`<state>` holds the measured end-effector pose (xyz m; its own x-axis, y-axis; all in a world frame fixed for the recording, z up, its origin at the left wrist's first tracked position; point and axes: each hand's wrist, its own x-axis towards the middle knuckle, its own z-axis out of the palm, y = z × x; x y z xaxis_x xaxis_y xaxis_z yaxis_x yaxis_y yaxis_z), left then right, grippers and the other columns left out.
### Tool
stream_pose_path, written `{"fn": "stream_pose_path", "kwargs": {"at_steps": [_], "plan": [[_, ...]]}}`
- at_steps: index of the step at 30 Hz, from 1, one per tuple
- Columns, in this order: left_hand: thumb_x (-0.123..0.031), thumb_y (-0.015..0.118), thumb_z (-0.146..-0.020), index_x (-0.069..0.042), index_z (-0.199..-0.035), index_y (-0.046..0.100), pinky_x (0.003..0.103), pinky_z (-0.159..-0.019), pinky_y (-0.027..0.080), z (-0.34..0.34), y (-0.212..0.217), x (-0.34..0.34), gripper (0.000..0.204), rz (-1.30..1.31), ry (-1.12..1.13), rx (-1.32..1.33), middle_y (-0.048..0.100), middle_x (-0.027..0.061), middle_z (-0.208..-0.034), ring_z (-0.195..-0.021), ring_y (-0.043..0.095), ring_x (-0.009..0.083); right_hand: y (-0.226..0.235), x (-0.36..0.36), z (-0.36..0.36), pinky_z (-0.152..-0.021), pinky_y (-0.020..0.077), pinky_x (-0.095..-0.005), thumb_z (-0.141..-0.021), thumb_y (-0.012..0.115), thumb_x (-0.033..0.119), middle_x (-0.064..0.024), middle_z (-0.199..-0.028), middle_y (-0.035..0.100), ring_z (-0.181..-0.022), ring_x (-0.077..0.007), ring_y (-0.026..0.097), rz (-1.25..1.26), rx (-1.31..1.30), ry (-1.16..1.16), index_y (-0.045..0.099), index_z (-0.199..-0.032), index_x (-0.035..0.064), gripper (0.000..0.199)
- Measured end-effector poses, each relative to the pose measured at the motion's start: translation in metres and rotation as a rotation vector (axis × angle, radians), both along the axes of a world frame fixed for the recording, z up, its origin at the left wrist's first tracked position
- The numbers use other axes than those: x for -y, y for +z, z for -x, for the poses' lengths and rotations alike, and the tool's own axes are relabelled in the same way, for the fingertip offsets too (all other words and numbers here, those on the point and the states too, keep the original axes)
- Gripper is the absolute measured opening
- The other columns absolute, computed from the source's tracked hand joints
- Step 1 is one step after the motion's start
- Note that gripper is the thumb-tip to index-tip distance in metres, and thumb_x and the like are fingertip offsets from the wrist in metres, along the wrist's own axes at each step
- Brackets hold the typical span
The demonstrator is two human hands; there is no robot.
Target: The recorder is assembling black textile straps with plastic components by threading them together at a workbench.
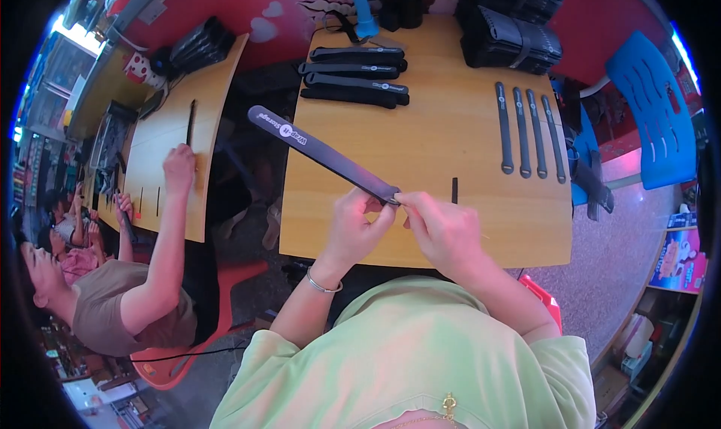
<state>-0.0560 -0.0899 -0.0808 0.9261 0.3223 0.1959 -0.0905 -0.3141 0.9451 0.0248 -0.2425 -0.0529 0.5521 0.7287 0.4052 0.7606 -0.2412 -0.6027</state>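
A long dark strap (323,149) with a rounded tip and pale printing slants up and left above the table. My left hand (353,228) is closed on its lower end. There the fingertips of my right hand (448,232) pinch the strap's end, beside what looks like a small metal ring. The fingers hide part of that end. A short black strip (454,190) lies on the wooden table (428,136) just beyond my right hand. Several similar straps (523,132) lie side by side at the table's right, and bundled straps (357,70) are stacked at the far left.
Large black bundles (518,42) and a blue fan (364,8) stand at the table's far edge. Left of me a person (135,294) works at another wooden table (169,166). A blue chair (653,113) is at the right, and a red stool (542,297) is near my right elbow.
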Motion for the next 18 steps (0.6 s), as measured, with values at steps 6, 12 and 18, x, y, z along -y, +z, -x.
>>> {"fn": "stream_pose_path", "kwargs": {"at_steps": [6,12,18], "plan": [[-0.007,0.054,-0.091,0.003,-0.100,0.058,0.023,-0.065,0.051,0.006,-0.011,-0.001,0.014,0.475,0.050,0.004,0.062,0.0053,-0.086,-0.074,0.062,0.0109,0.002,0.015,-0.005,-0.050,0.0464,-0.0304,-0.080,0.065,0.008,-0.0056,-0.071,0.063,-0.060,-0.0194,0.062,0.063,-0.276,0.003,0.062,-0.110,0.0118,0.030],[-0.012,0.051,-0.093,0.001,-0.095,0.060,0.022,-0.063,0.049,0.007,-0.002,0.008,0.016,0.615,-0.180,-0.095,0.062,0.0039,-0.083,-0.071,0.059,0.0087,0.000,0.006,-0.013,-0.052,0.0424,-0.0247,-0.075,0.074,0.009,-0.0044,-0.091,0.063,-0.059,-0.0131,0.057,-0.166,-0.241,0.077,0.067,-0.108,0.0113,0.034],[-0.014,0.050,-0.093,0.000,-0.090,0.062,0.021,-0.060,0.046,0.010,0.002,0.004,0.019,0.538,-0.207,-0.238,0.061,0.0017,-0.074,-0.066,0.057,0.0079,-0.035,0.004,-0.014,-0.056,0.0374,-0.0179,-0.073,0.072,-0.004,-0.0037,-0.113,0.055,-0.067,-0.0026,0.047,-0.331,-0.928,0.205,0.070,-0.099,0.0082,0.028]]}}
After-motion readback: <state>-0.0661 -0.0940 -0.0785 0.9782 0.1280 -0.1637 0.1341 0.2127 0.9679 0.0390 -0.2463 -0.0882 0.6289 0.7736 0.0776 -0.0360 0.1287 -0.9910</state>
